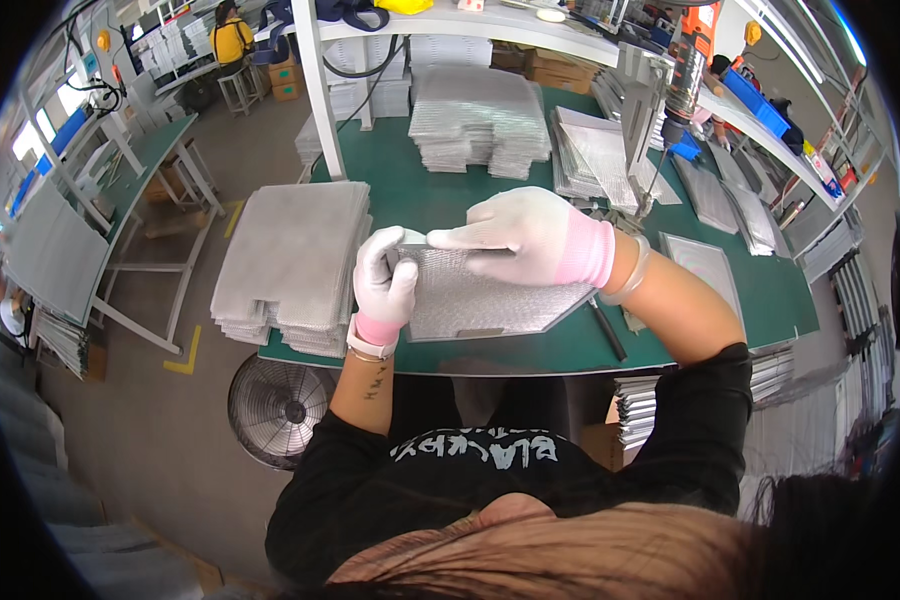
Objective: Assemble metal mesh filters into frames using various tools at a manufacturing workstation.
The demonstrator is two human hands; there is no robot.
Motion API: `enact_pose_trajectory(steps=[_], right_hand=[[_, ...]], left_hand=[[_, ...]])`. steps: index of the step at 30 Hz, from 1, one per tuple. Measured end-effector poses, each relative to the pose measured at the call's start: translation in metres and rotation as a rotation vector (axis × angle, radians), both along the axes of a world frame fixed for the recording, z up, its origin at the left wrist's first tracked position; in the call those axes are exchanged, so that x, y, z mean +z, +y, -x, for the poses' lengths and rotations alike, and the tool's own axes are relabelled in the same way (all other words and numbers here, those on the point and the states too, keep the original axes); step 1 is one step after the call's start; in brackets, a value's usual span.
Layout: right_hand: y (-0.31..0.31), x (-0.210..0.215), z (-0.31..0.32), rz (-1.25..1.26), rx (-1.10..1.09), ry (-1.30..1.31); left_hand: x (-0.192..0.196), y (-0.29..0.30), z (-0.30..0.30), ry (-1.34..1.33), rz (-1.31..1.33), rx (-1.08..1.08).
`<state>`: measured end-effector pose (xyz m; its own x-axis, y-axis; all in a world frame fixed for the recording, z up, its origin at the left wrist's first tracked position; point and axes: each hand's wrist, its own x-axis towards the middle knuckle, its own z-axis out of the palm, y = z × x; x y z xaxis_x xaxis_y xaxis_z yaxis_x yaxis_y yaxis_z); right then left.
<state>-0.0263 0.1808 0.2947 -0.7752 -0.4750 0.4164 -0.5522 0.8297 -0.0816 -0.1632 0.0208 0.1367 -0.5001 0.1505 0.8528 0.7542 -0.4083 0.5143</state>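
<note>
Before me is a silver mesh panel (500,300) with a thin metal frame, tilted above the green table. My left hand (385,275), in a white glove with a pink cuff, grips its left corner with the fingers wrapped round the edge. My right hand (530,238), gloved the same way, is closed at the far edge, its index finger stretched along the rim toward the left hand. Part of that far edge is hidden by the right hand. A black-handled tool (607,331) lies on the table just right of the panel.
A tall stack of mesh panels (290,250) stands at the left, another stack (480,115) at the back. An orange and grey power driver (682,85) hangs at the back right. More panels (715,190) lie along the right side. A floor fan (282,410) stands below the table.
</note>
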Motion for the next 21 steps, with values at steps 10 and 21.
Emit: enact_pose_trajectory(steps=[10, 21], right_hand=[[0.054, -0.055, -0.111, 0.763, -0.534, 0.833], [0.108, -0.283, -0.188, 0.037, -1.537, -0.384]], left_hand=[[-0.011, 0.015, 0.026, -0.096, -0.042, -0.070], [0.148, 0.076, -0.059, 1.137, 0.657, -0.178]])
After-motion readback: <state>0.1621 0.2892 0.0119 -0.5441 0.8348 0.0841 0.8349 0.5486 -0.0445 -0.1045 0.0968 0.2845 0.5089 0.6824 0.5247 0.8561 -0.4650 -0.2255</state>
